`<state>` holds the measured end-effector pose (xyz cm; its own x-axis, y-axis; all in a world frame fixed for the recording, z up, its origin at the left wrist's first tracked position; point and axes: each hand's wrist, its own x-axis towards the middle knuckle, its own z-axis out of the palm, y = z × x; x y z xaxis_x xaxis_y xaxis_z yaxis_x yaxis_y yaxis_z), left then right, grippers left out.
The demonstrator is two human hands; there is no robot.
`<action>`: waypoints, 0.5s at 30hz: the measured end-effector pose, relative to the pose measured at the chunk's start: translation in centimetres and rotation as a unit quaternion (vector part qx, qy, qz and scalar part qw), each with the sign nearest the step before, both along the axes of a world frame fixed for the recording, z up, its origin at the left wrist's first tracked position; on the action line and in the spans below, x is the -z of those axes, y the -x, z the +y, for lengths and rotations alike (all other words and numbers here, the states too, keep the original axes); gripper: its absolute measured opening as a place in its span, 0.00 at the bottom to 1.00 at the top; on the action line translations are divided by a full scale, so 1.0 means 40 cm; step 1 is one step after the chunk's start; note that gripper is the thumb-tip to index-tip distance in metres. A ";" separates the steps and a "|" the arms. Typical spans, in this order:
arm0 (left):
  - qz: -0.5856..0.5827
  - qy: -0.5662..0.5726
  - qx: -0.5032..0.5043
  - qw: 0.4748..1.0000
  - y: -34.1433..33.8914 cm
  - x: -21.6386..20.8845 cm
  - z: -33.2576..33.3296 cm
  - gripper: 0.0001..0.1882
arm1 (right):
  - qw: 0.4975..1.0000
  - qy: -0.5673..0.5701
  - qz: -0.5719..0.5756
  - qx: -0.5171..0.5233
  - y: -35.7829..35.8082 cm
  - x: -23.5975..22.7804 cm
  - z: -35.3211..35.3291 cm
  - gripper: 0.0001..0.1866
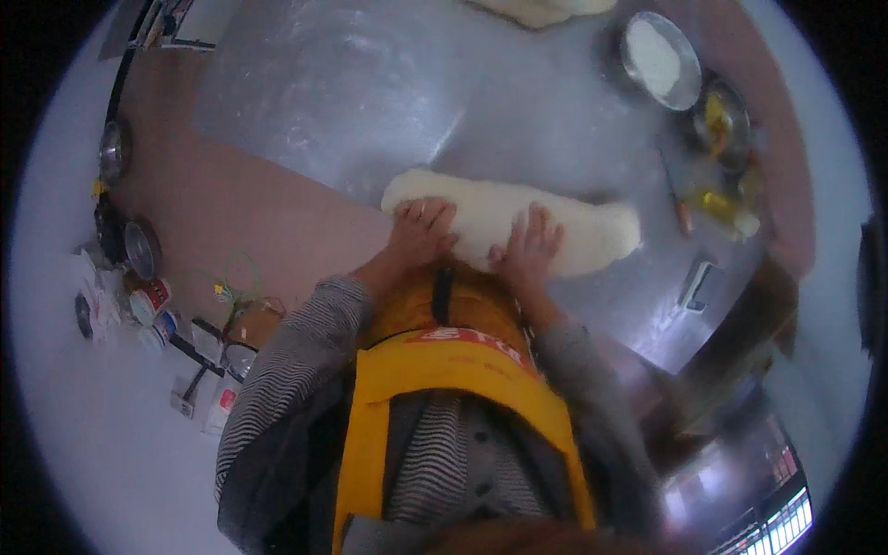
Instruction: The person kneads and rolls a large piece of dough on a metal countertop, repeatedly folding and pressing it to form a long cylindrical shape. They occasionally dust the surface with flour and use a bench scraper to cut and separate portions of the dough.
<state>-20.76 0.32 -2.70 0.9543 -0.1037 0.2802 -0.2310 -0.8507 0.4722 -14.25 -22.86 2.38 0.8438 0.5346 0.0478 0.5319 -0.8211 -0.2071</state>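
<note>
A long, thick pale dough roll (483,211) lies across the near edge of the metal worktop (546,120). My left hand (421,231) rests on its left end, palm down, with the fingers stretched over the dough and lying close together. Farther right, my right hand (531,242) presses on the near side of the roll, its fingers spread. Neither hand is wrapped round the dough. The right end of the roll extends past my right hand.
Another dough piece (541,7) lies at the far edge. At the right are a bowl of white powder (655,60), a bowl with yellow contents (717,125), a yellow bottle (726,213), a thin tool with a brown handle (683,215) and a small pale device (696,285).
</note>
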 end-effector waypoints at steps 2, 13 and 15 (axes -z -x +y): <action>0.003 -0.025 -0.049 0.998 -0.084 0.023 0.008 0.26 | 0.999 0.028 -0.003 0.025 -0.080 0.004 0.063 0.35; 0.018 -0.040 -0.096 0.994 -0.602 0.013 0.083 0.15 | 0.989 0.063 -0.079 0.110 -0.586 0.242 0.117 0.21; 0.058 -0.048 -0.046 0.996 -0.642 0.000 0.113 0.17 | 0.985 -0.010 0.078 0.156 -0.623 0.191 0.130 0.21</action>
<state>4.92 4.85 -2.69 0.9865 -0.0347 0.1601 -0.0979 -0.9083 0.4066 10.68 -17.67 -5.25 0.9649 0.2475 -0.0873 0.2139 -0.9344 -0.2847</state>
